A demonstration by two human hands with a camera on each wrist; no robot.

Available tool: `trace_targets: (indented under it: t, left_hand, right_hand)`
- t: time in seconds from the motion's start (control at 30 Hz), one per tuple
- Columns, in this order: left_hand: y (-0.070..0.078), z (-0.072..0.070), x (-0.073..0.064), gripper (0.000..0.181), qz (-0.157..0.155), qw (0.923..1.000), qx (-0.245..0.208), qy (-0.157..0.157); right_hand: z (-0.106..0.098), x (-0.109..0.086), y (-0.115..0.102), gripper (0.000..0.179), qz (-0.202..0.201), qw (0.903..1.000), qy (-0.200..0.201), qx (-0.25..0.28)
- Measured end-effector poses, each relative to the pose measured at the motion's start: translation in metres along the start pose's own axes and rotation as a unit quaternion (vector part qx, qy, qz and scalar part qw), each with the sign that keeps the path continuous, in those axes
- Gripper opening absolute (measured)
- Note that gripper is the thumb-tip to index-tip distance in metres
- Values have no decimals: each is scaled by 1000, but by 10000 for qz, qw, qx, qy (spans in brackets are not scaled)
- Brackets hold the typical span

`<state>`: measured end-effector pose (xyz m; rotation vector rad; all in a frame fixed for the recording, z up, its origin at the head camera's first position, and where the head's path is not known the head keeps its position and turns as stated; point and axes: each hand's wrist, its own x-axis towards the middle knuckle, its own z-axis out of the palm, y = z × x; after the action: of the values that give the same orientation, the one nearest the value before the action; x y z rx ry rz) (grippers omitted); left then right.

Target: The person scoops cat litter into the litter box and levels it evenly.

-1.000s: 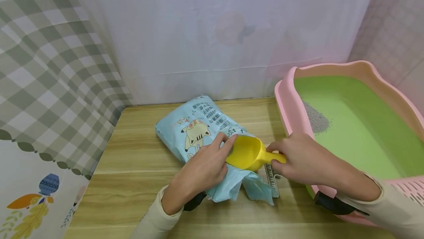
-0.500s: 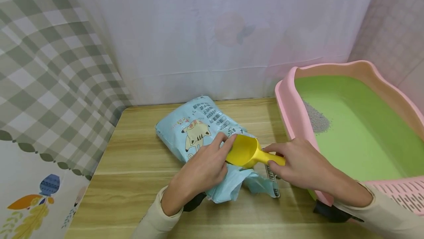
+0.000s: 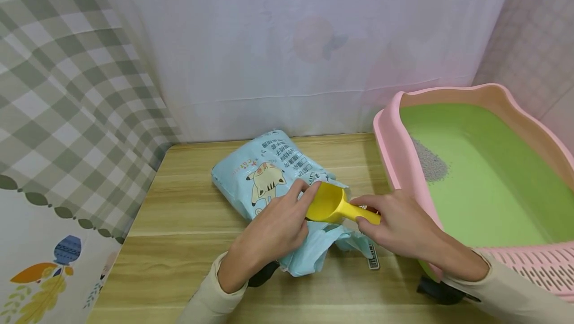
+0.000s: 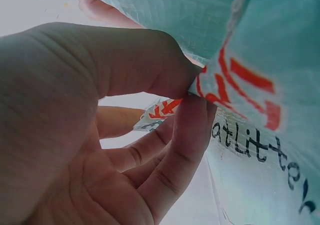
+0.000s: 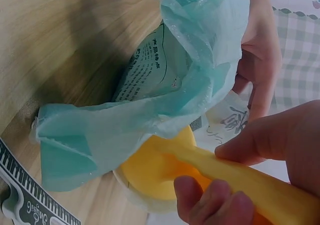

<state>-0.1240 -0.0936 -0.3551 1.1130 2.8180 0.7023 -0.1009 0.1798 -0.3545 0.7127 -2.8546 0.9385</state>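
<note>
A light-blue cat litter bag [image 3: 251, 169], printed with a cartoon cat, lies on the wooden table with its torn mouth facing right and toward the person. My left hand [image 3: 275, 232] pinches the edge of that mouth between thumb and fingers; the left wrist view shows the pinched plastic [image 4: 237, 87] with red print. My right hand [image 3: 401, 224] grips the handle of a yellow scoop [image 3: 324, 204]. The scoop's bowl sits in the bag's mouth, its front end hidden behind the left hand. In the right wrist view, crumpled plastic [image 5: 125, 130] partly covers the bowl.
To the right stands a pink-rimmed litter box [image 3: 410, 174] with a green floor and a small pile of grey litter [image 3: 431, 162]. A flat piece printed with piano keys and "Music" [image 5: 30, 195] lies beside the bag. Curtains [image 3: 287, 55] hang behind the wooden table [image 3: 179, 204].
The right hand has moved left with the scoop, whose bowl goes further into the bag and tilts. The left hand keeps its place at the bag's edge.
</note>
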Motion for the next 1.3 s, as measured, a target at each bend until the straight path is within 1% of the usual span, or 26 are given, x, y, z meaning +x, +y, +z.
trace_targets:
  t: [0.2, 0.37, 0.63, 0.87, 0.93, 1.1, 1.3]
  left_hand:
    - [0, 0, -1, 69, -17, 10000, 28, 0]
    - [0, 0, -2, 69, -1, 10000, 59, 40]
    - [2, -1, -2, 69, 83, 9998, 82, 130]
    - [2, 0, -1, 69, 190, 9994, 159, 225]
    - [2, 0, -1, 68, 228, 9993, 169, 248]
    - [2, 0, -1, 68, 197, 9995, 148, 208]
    - [2, 0, -2, 69, 139, 9996, 177, 190]
  right_hand:
    - [3, 0, 0, 28, -24, 10000, 50, 57]
    - [5, -2, 2, 29, 91, 9997, 62, 216]
    - [7, -10, 6, 34, 262, 9982, 212, 504]
    - [1, -23, 8, 35, 144, 9982, 451, 381]
    - [-2, -27, 8, 35, 149, 9982, 452, 367]
    - [-10, -39, 8, 36, 258, 9986, 399, 242]
    - [-18, -53, 8, 40, 314, 9983, 495, 6]
